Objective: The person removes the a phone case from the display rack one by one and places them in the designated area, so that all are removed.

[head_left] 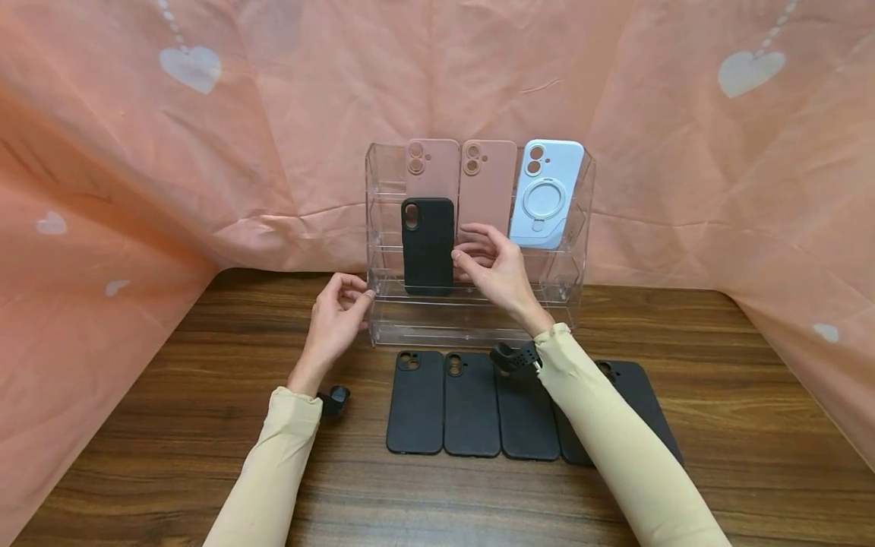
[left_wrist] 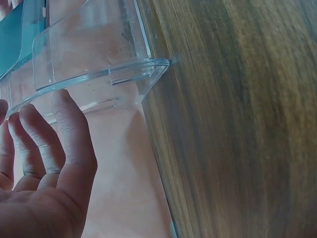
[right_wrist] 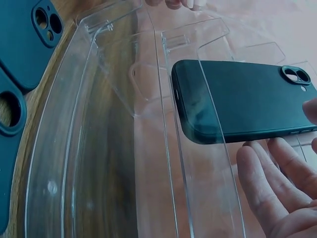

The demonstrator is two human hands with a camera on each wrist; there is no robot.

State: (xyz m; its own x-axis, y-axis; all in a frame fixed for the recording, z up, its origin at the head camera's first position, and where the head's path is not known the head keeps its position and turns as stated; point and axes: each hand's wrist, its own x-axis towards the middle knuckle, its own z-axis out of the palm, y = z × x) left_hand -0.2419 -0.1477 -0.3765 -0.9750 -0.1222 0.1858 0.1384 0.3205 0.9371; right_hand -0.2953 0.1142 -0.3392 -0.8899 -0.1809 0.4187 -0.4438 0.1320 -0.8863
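A clear tiered display rack (head_left: pixel 472 334) stands on the table. My left hand (head_left: pixel 335 319) holds its left side edge, thumb and fingertips at the clear plastic. In the left wrist view, the fingers (left_wrist: pixel 74 134) are bent against that edge. A black phone case (head_left: pixel 428 247) stands upright in a middle tier, its lower end behind the clear front lip. My right hand (head_left: pixel 499 273) is at the case's right edge, with loosely bent fingers. In the right wrist view, the fingertips (right_wrist: pixel 247 153) touch or nearly touch the case's long side, and the thumb is partly out of frame.
Two pink phone cases (head_left: pixel 488 186) and a white case with a ring (head_left: pixel 547 190) stand in the top tier. Several black cases (head_left: pixel 472 410) lie in a row before the rack, partly hidden by my right forearm. Pink curtain (head_left: pixel 301 152) surrounds the wooden table (head_left: pixel 205 456).
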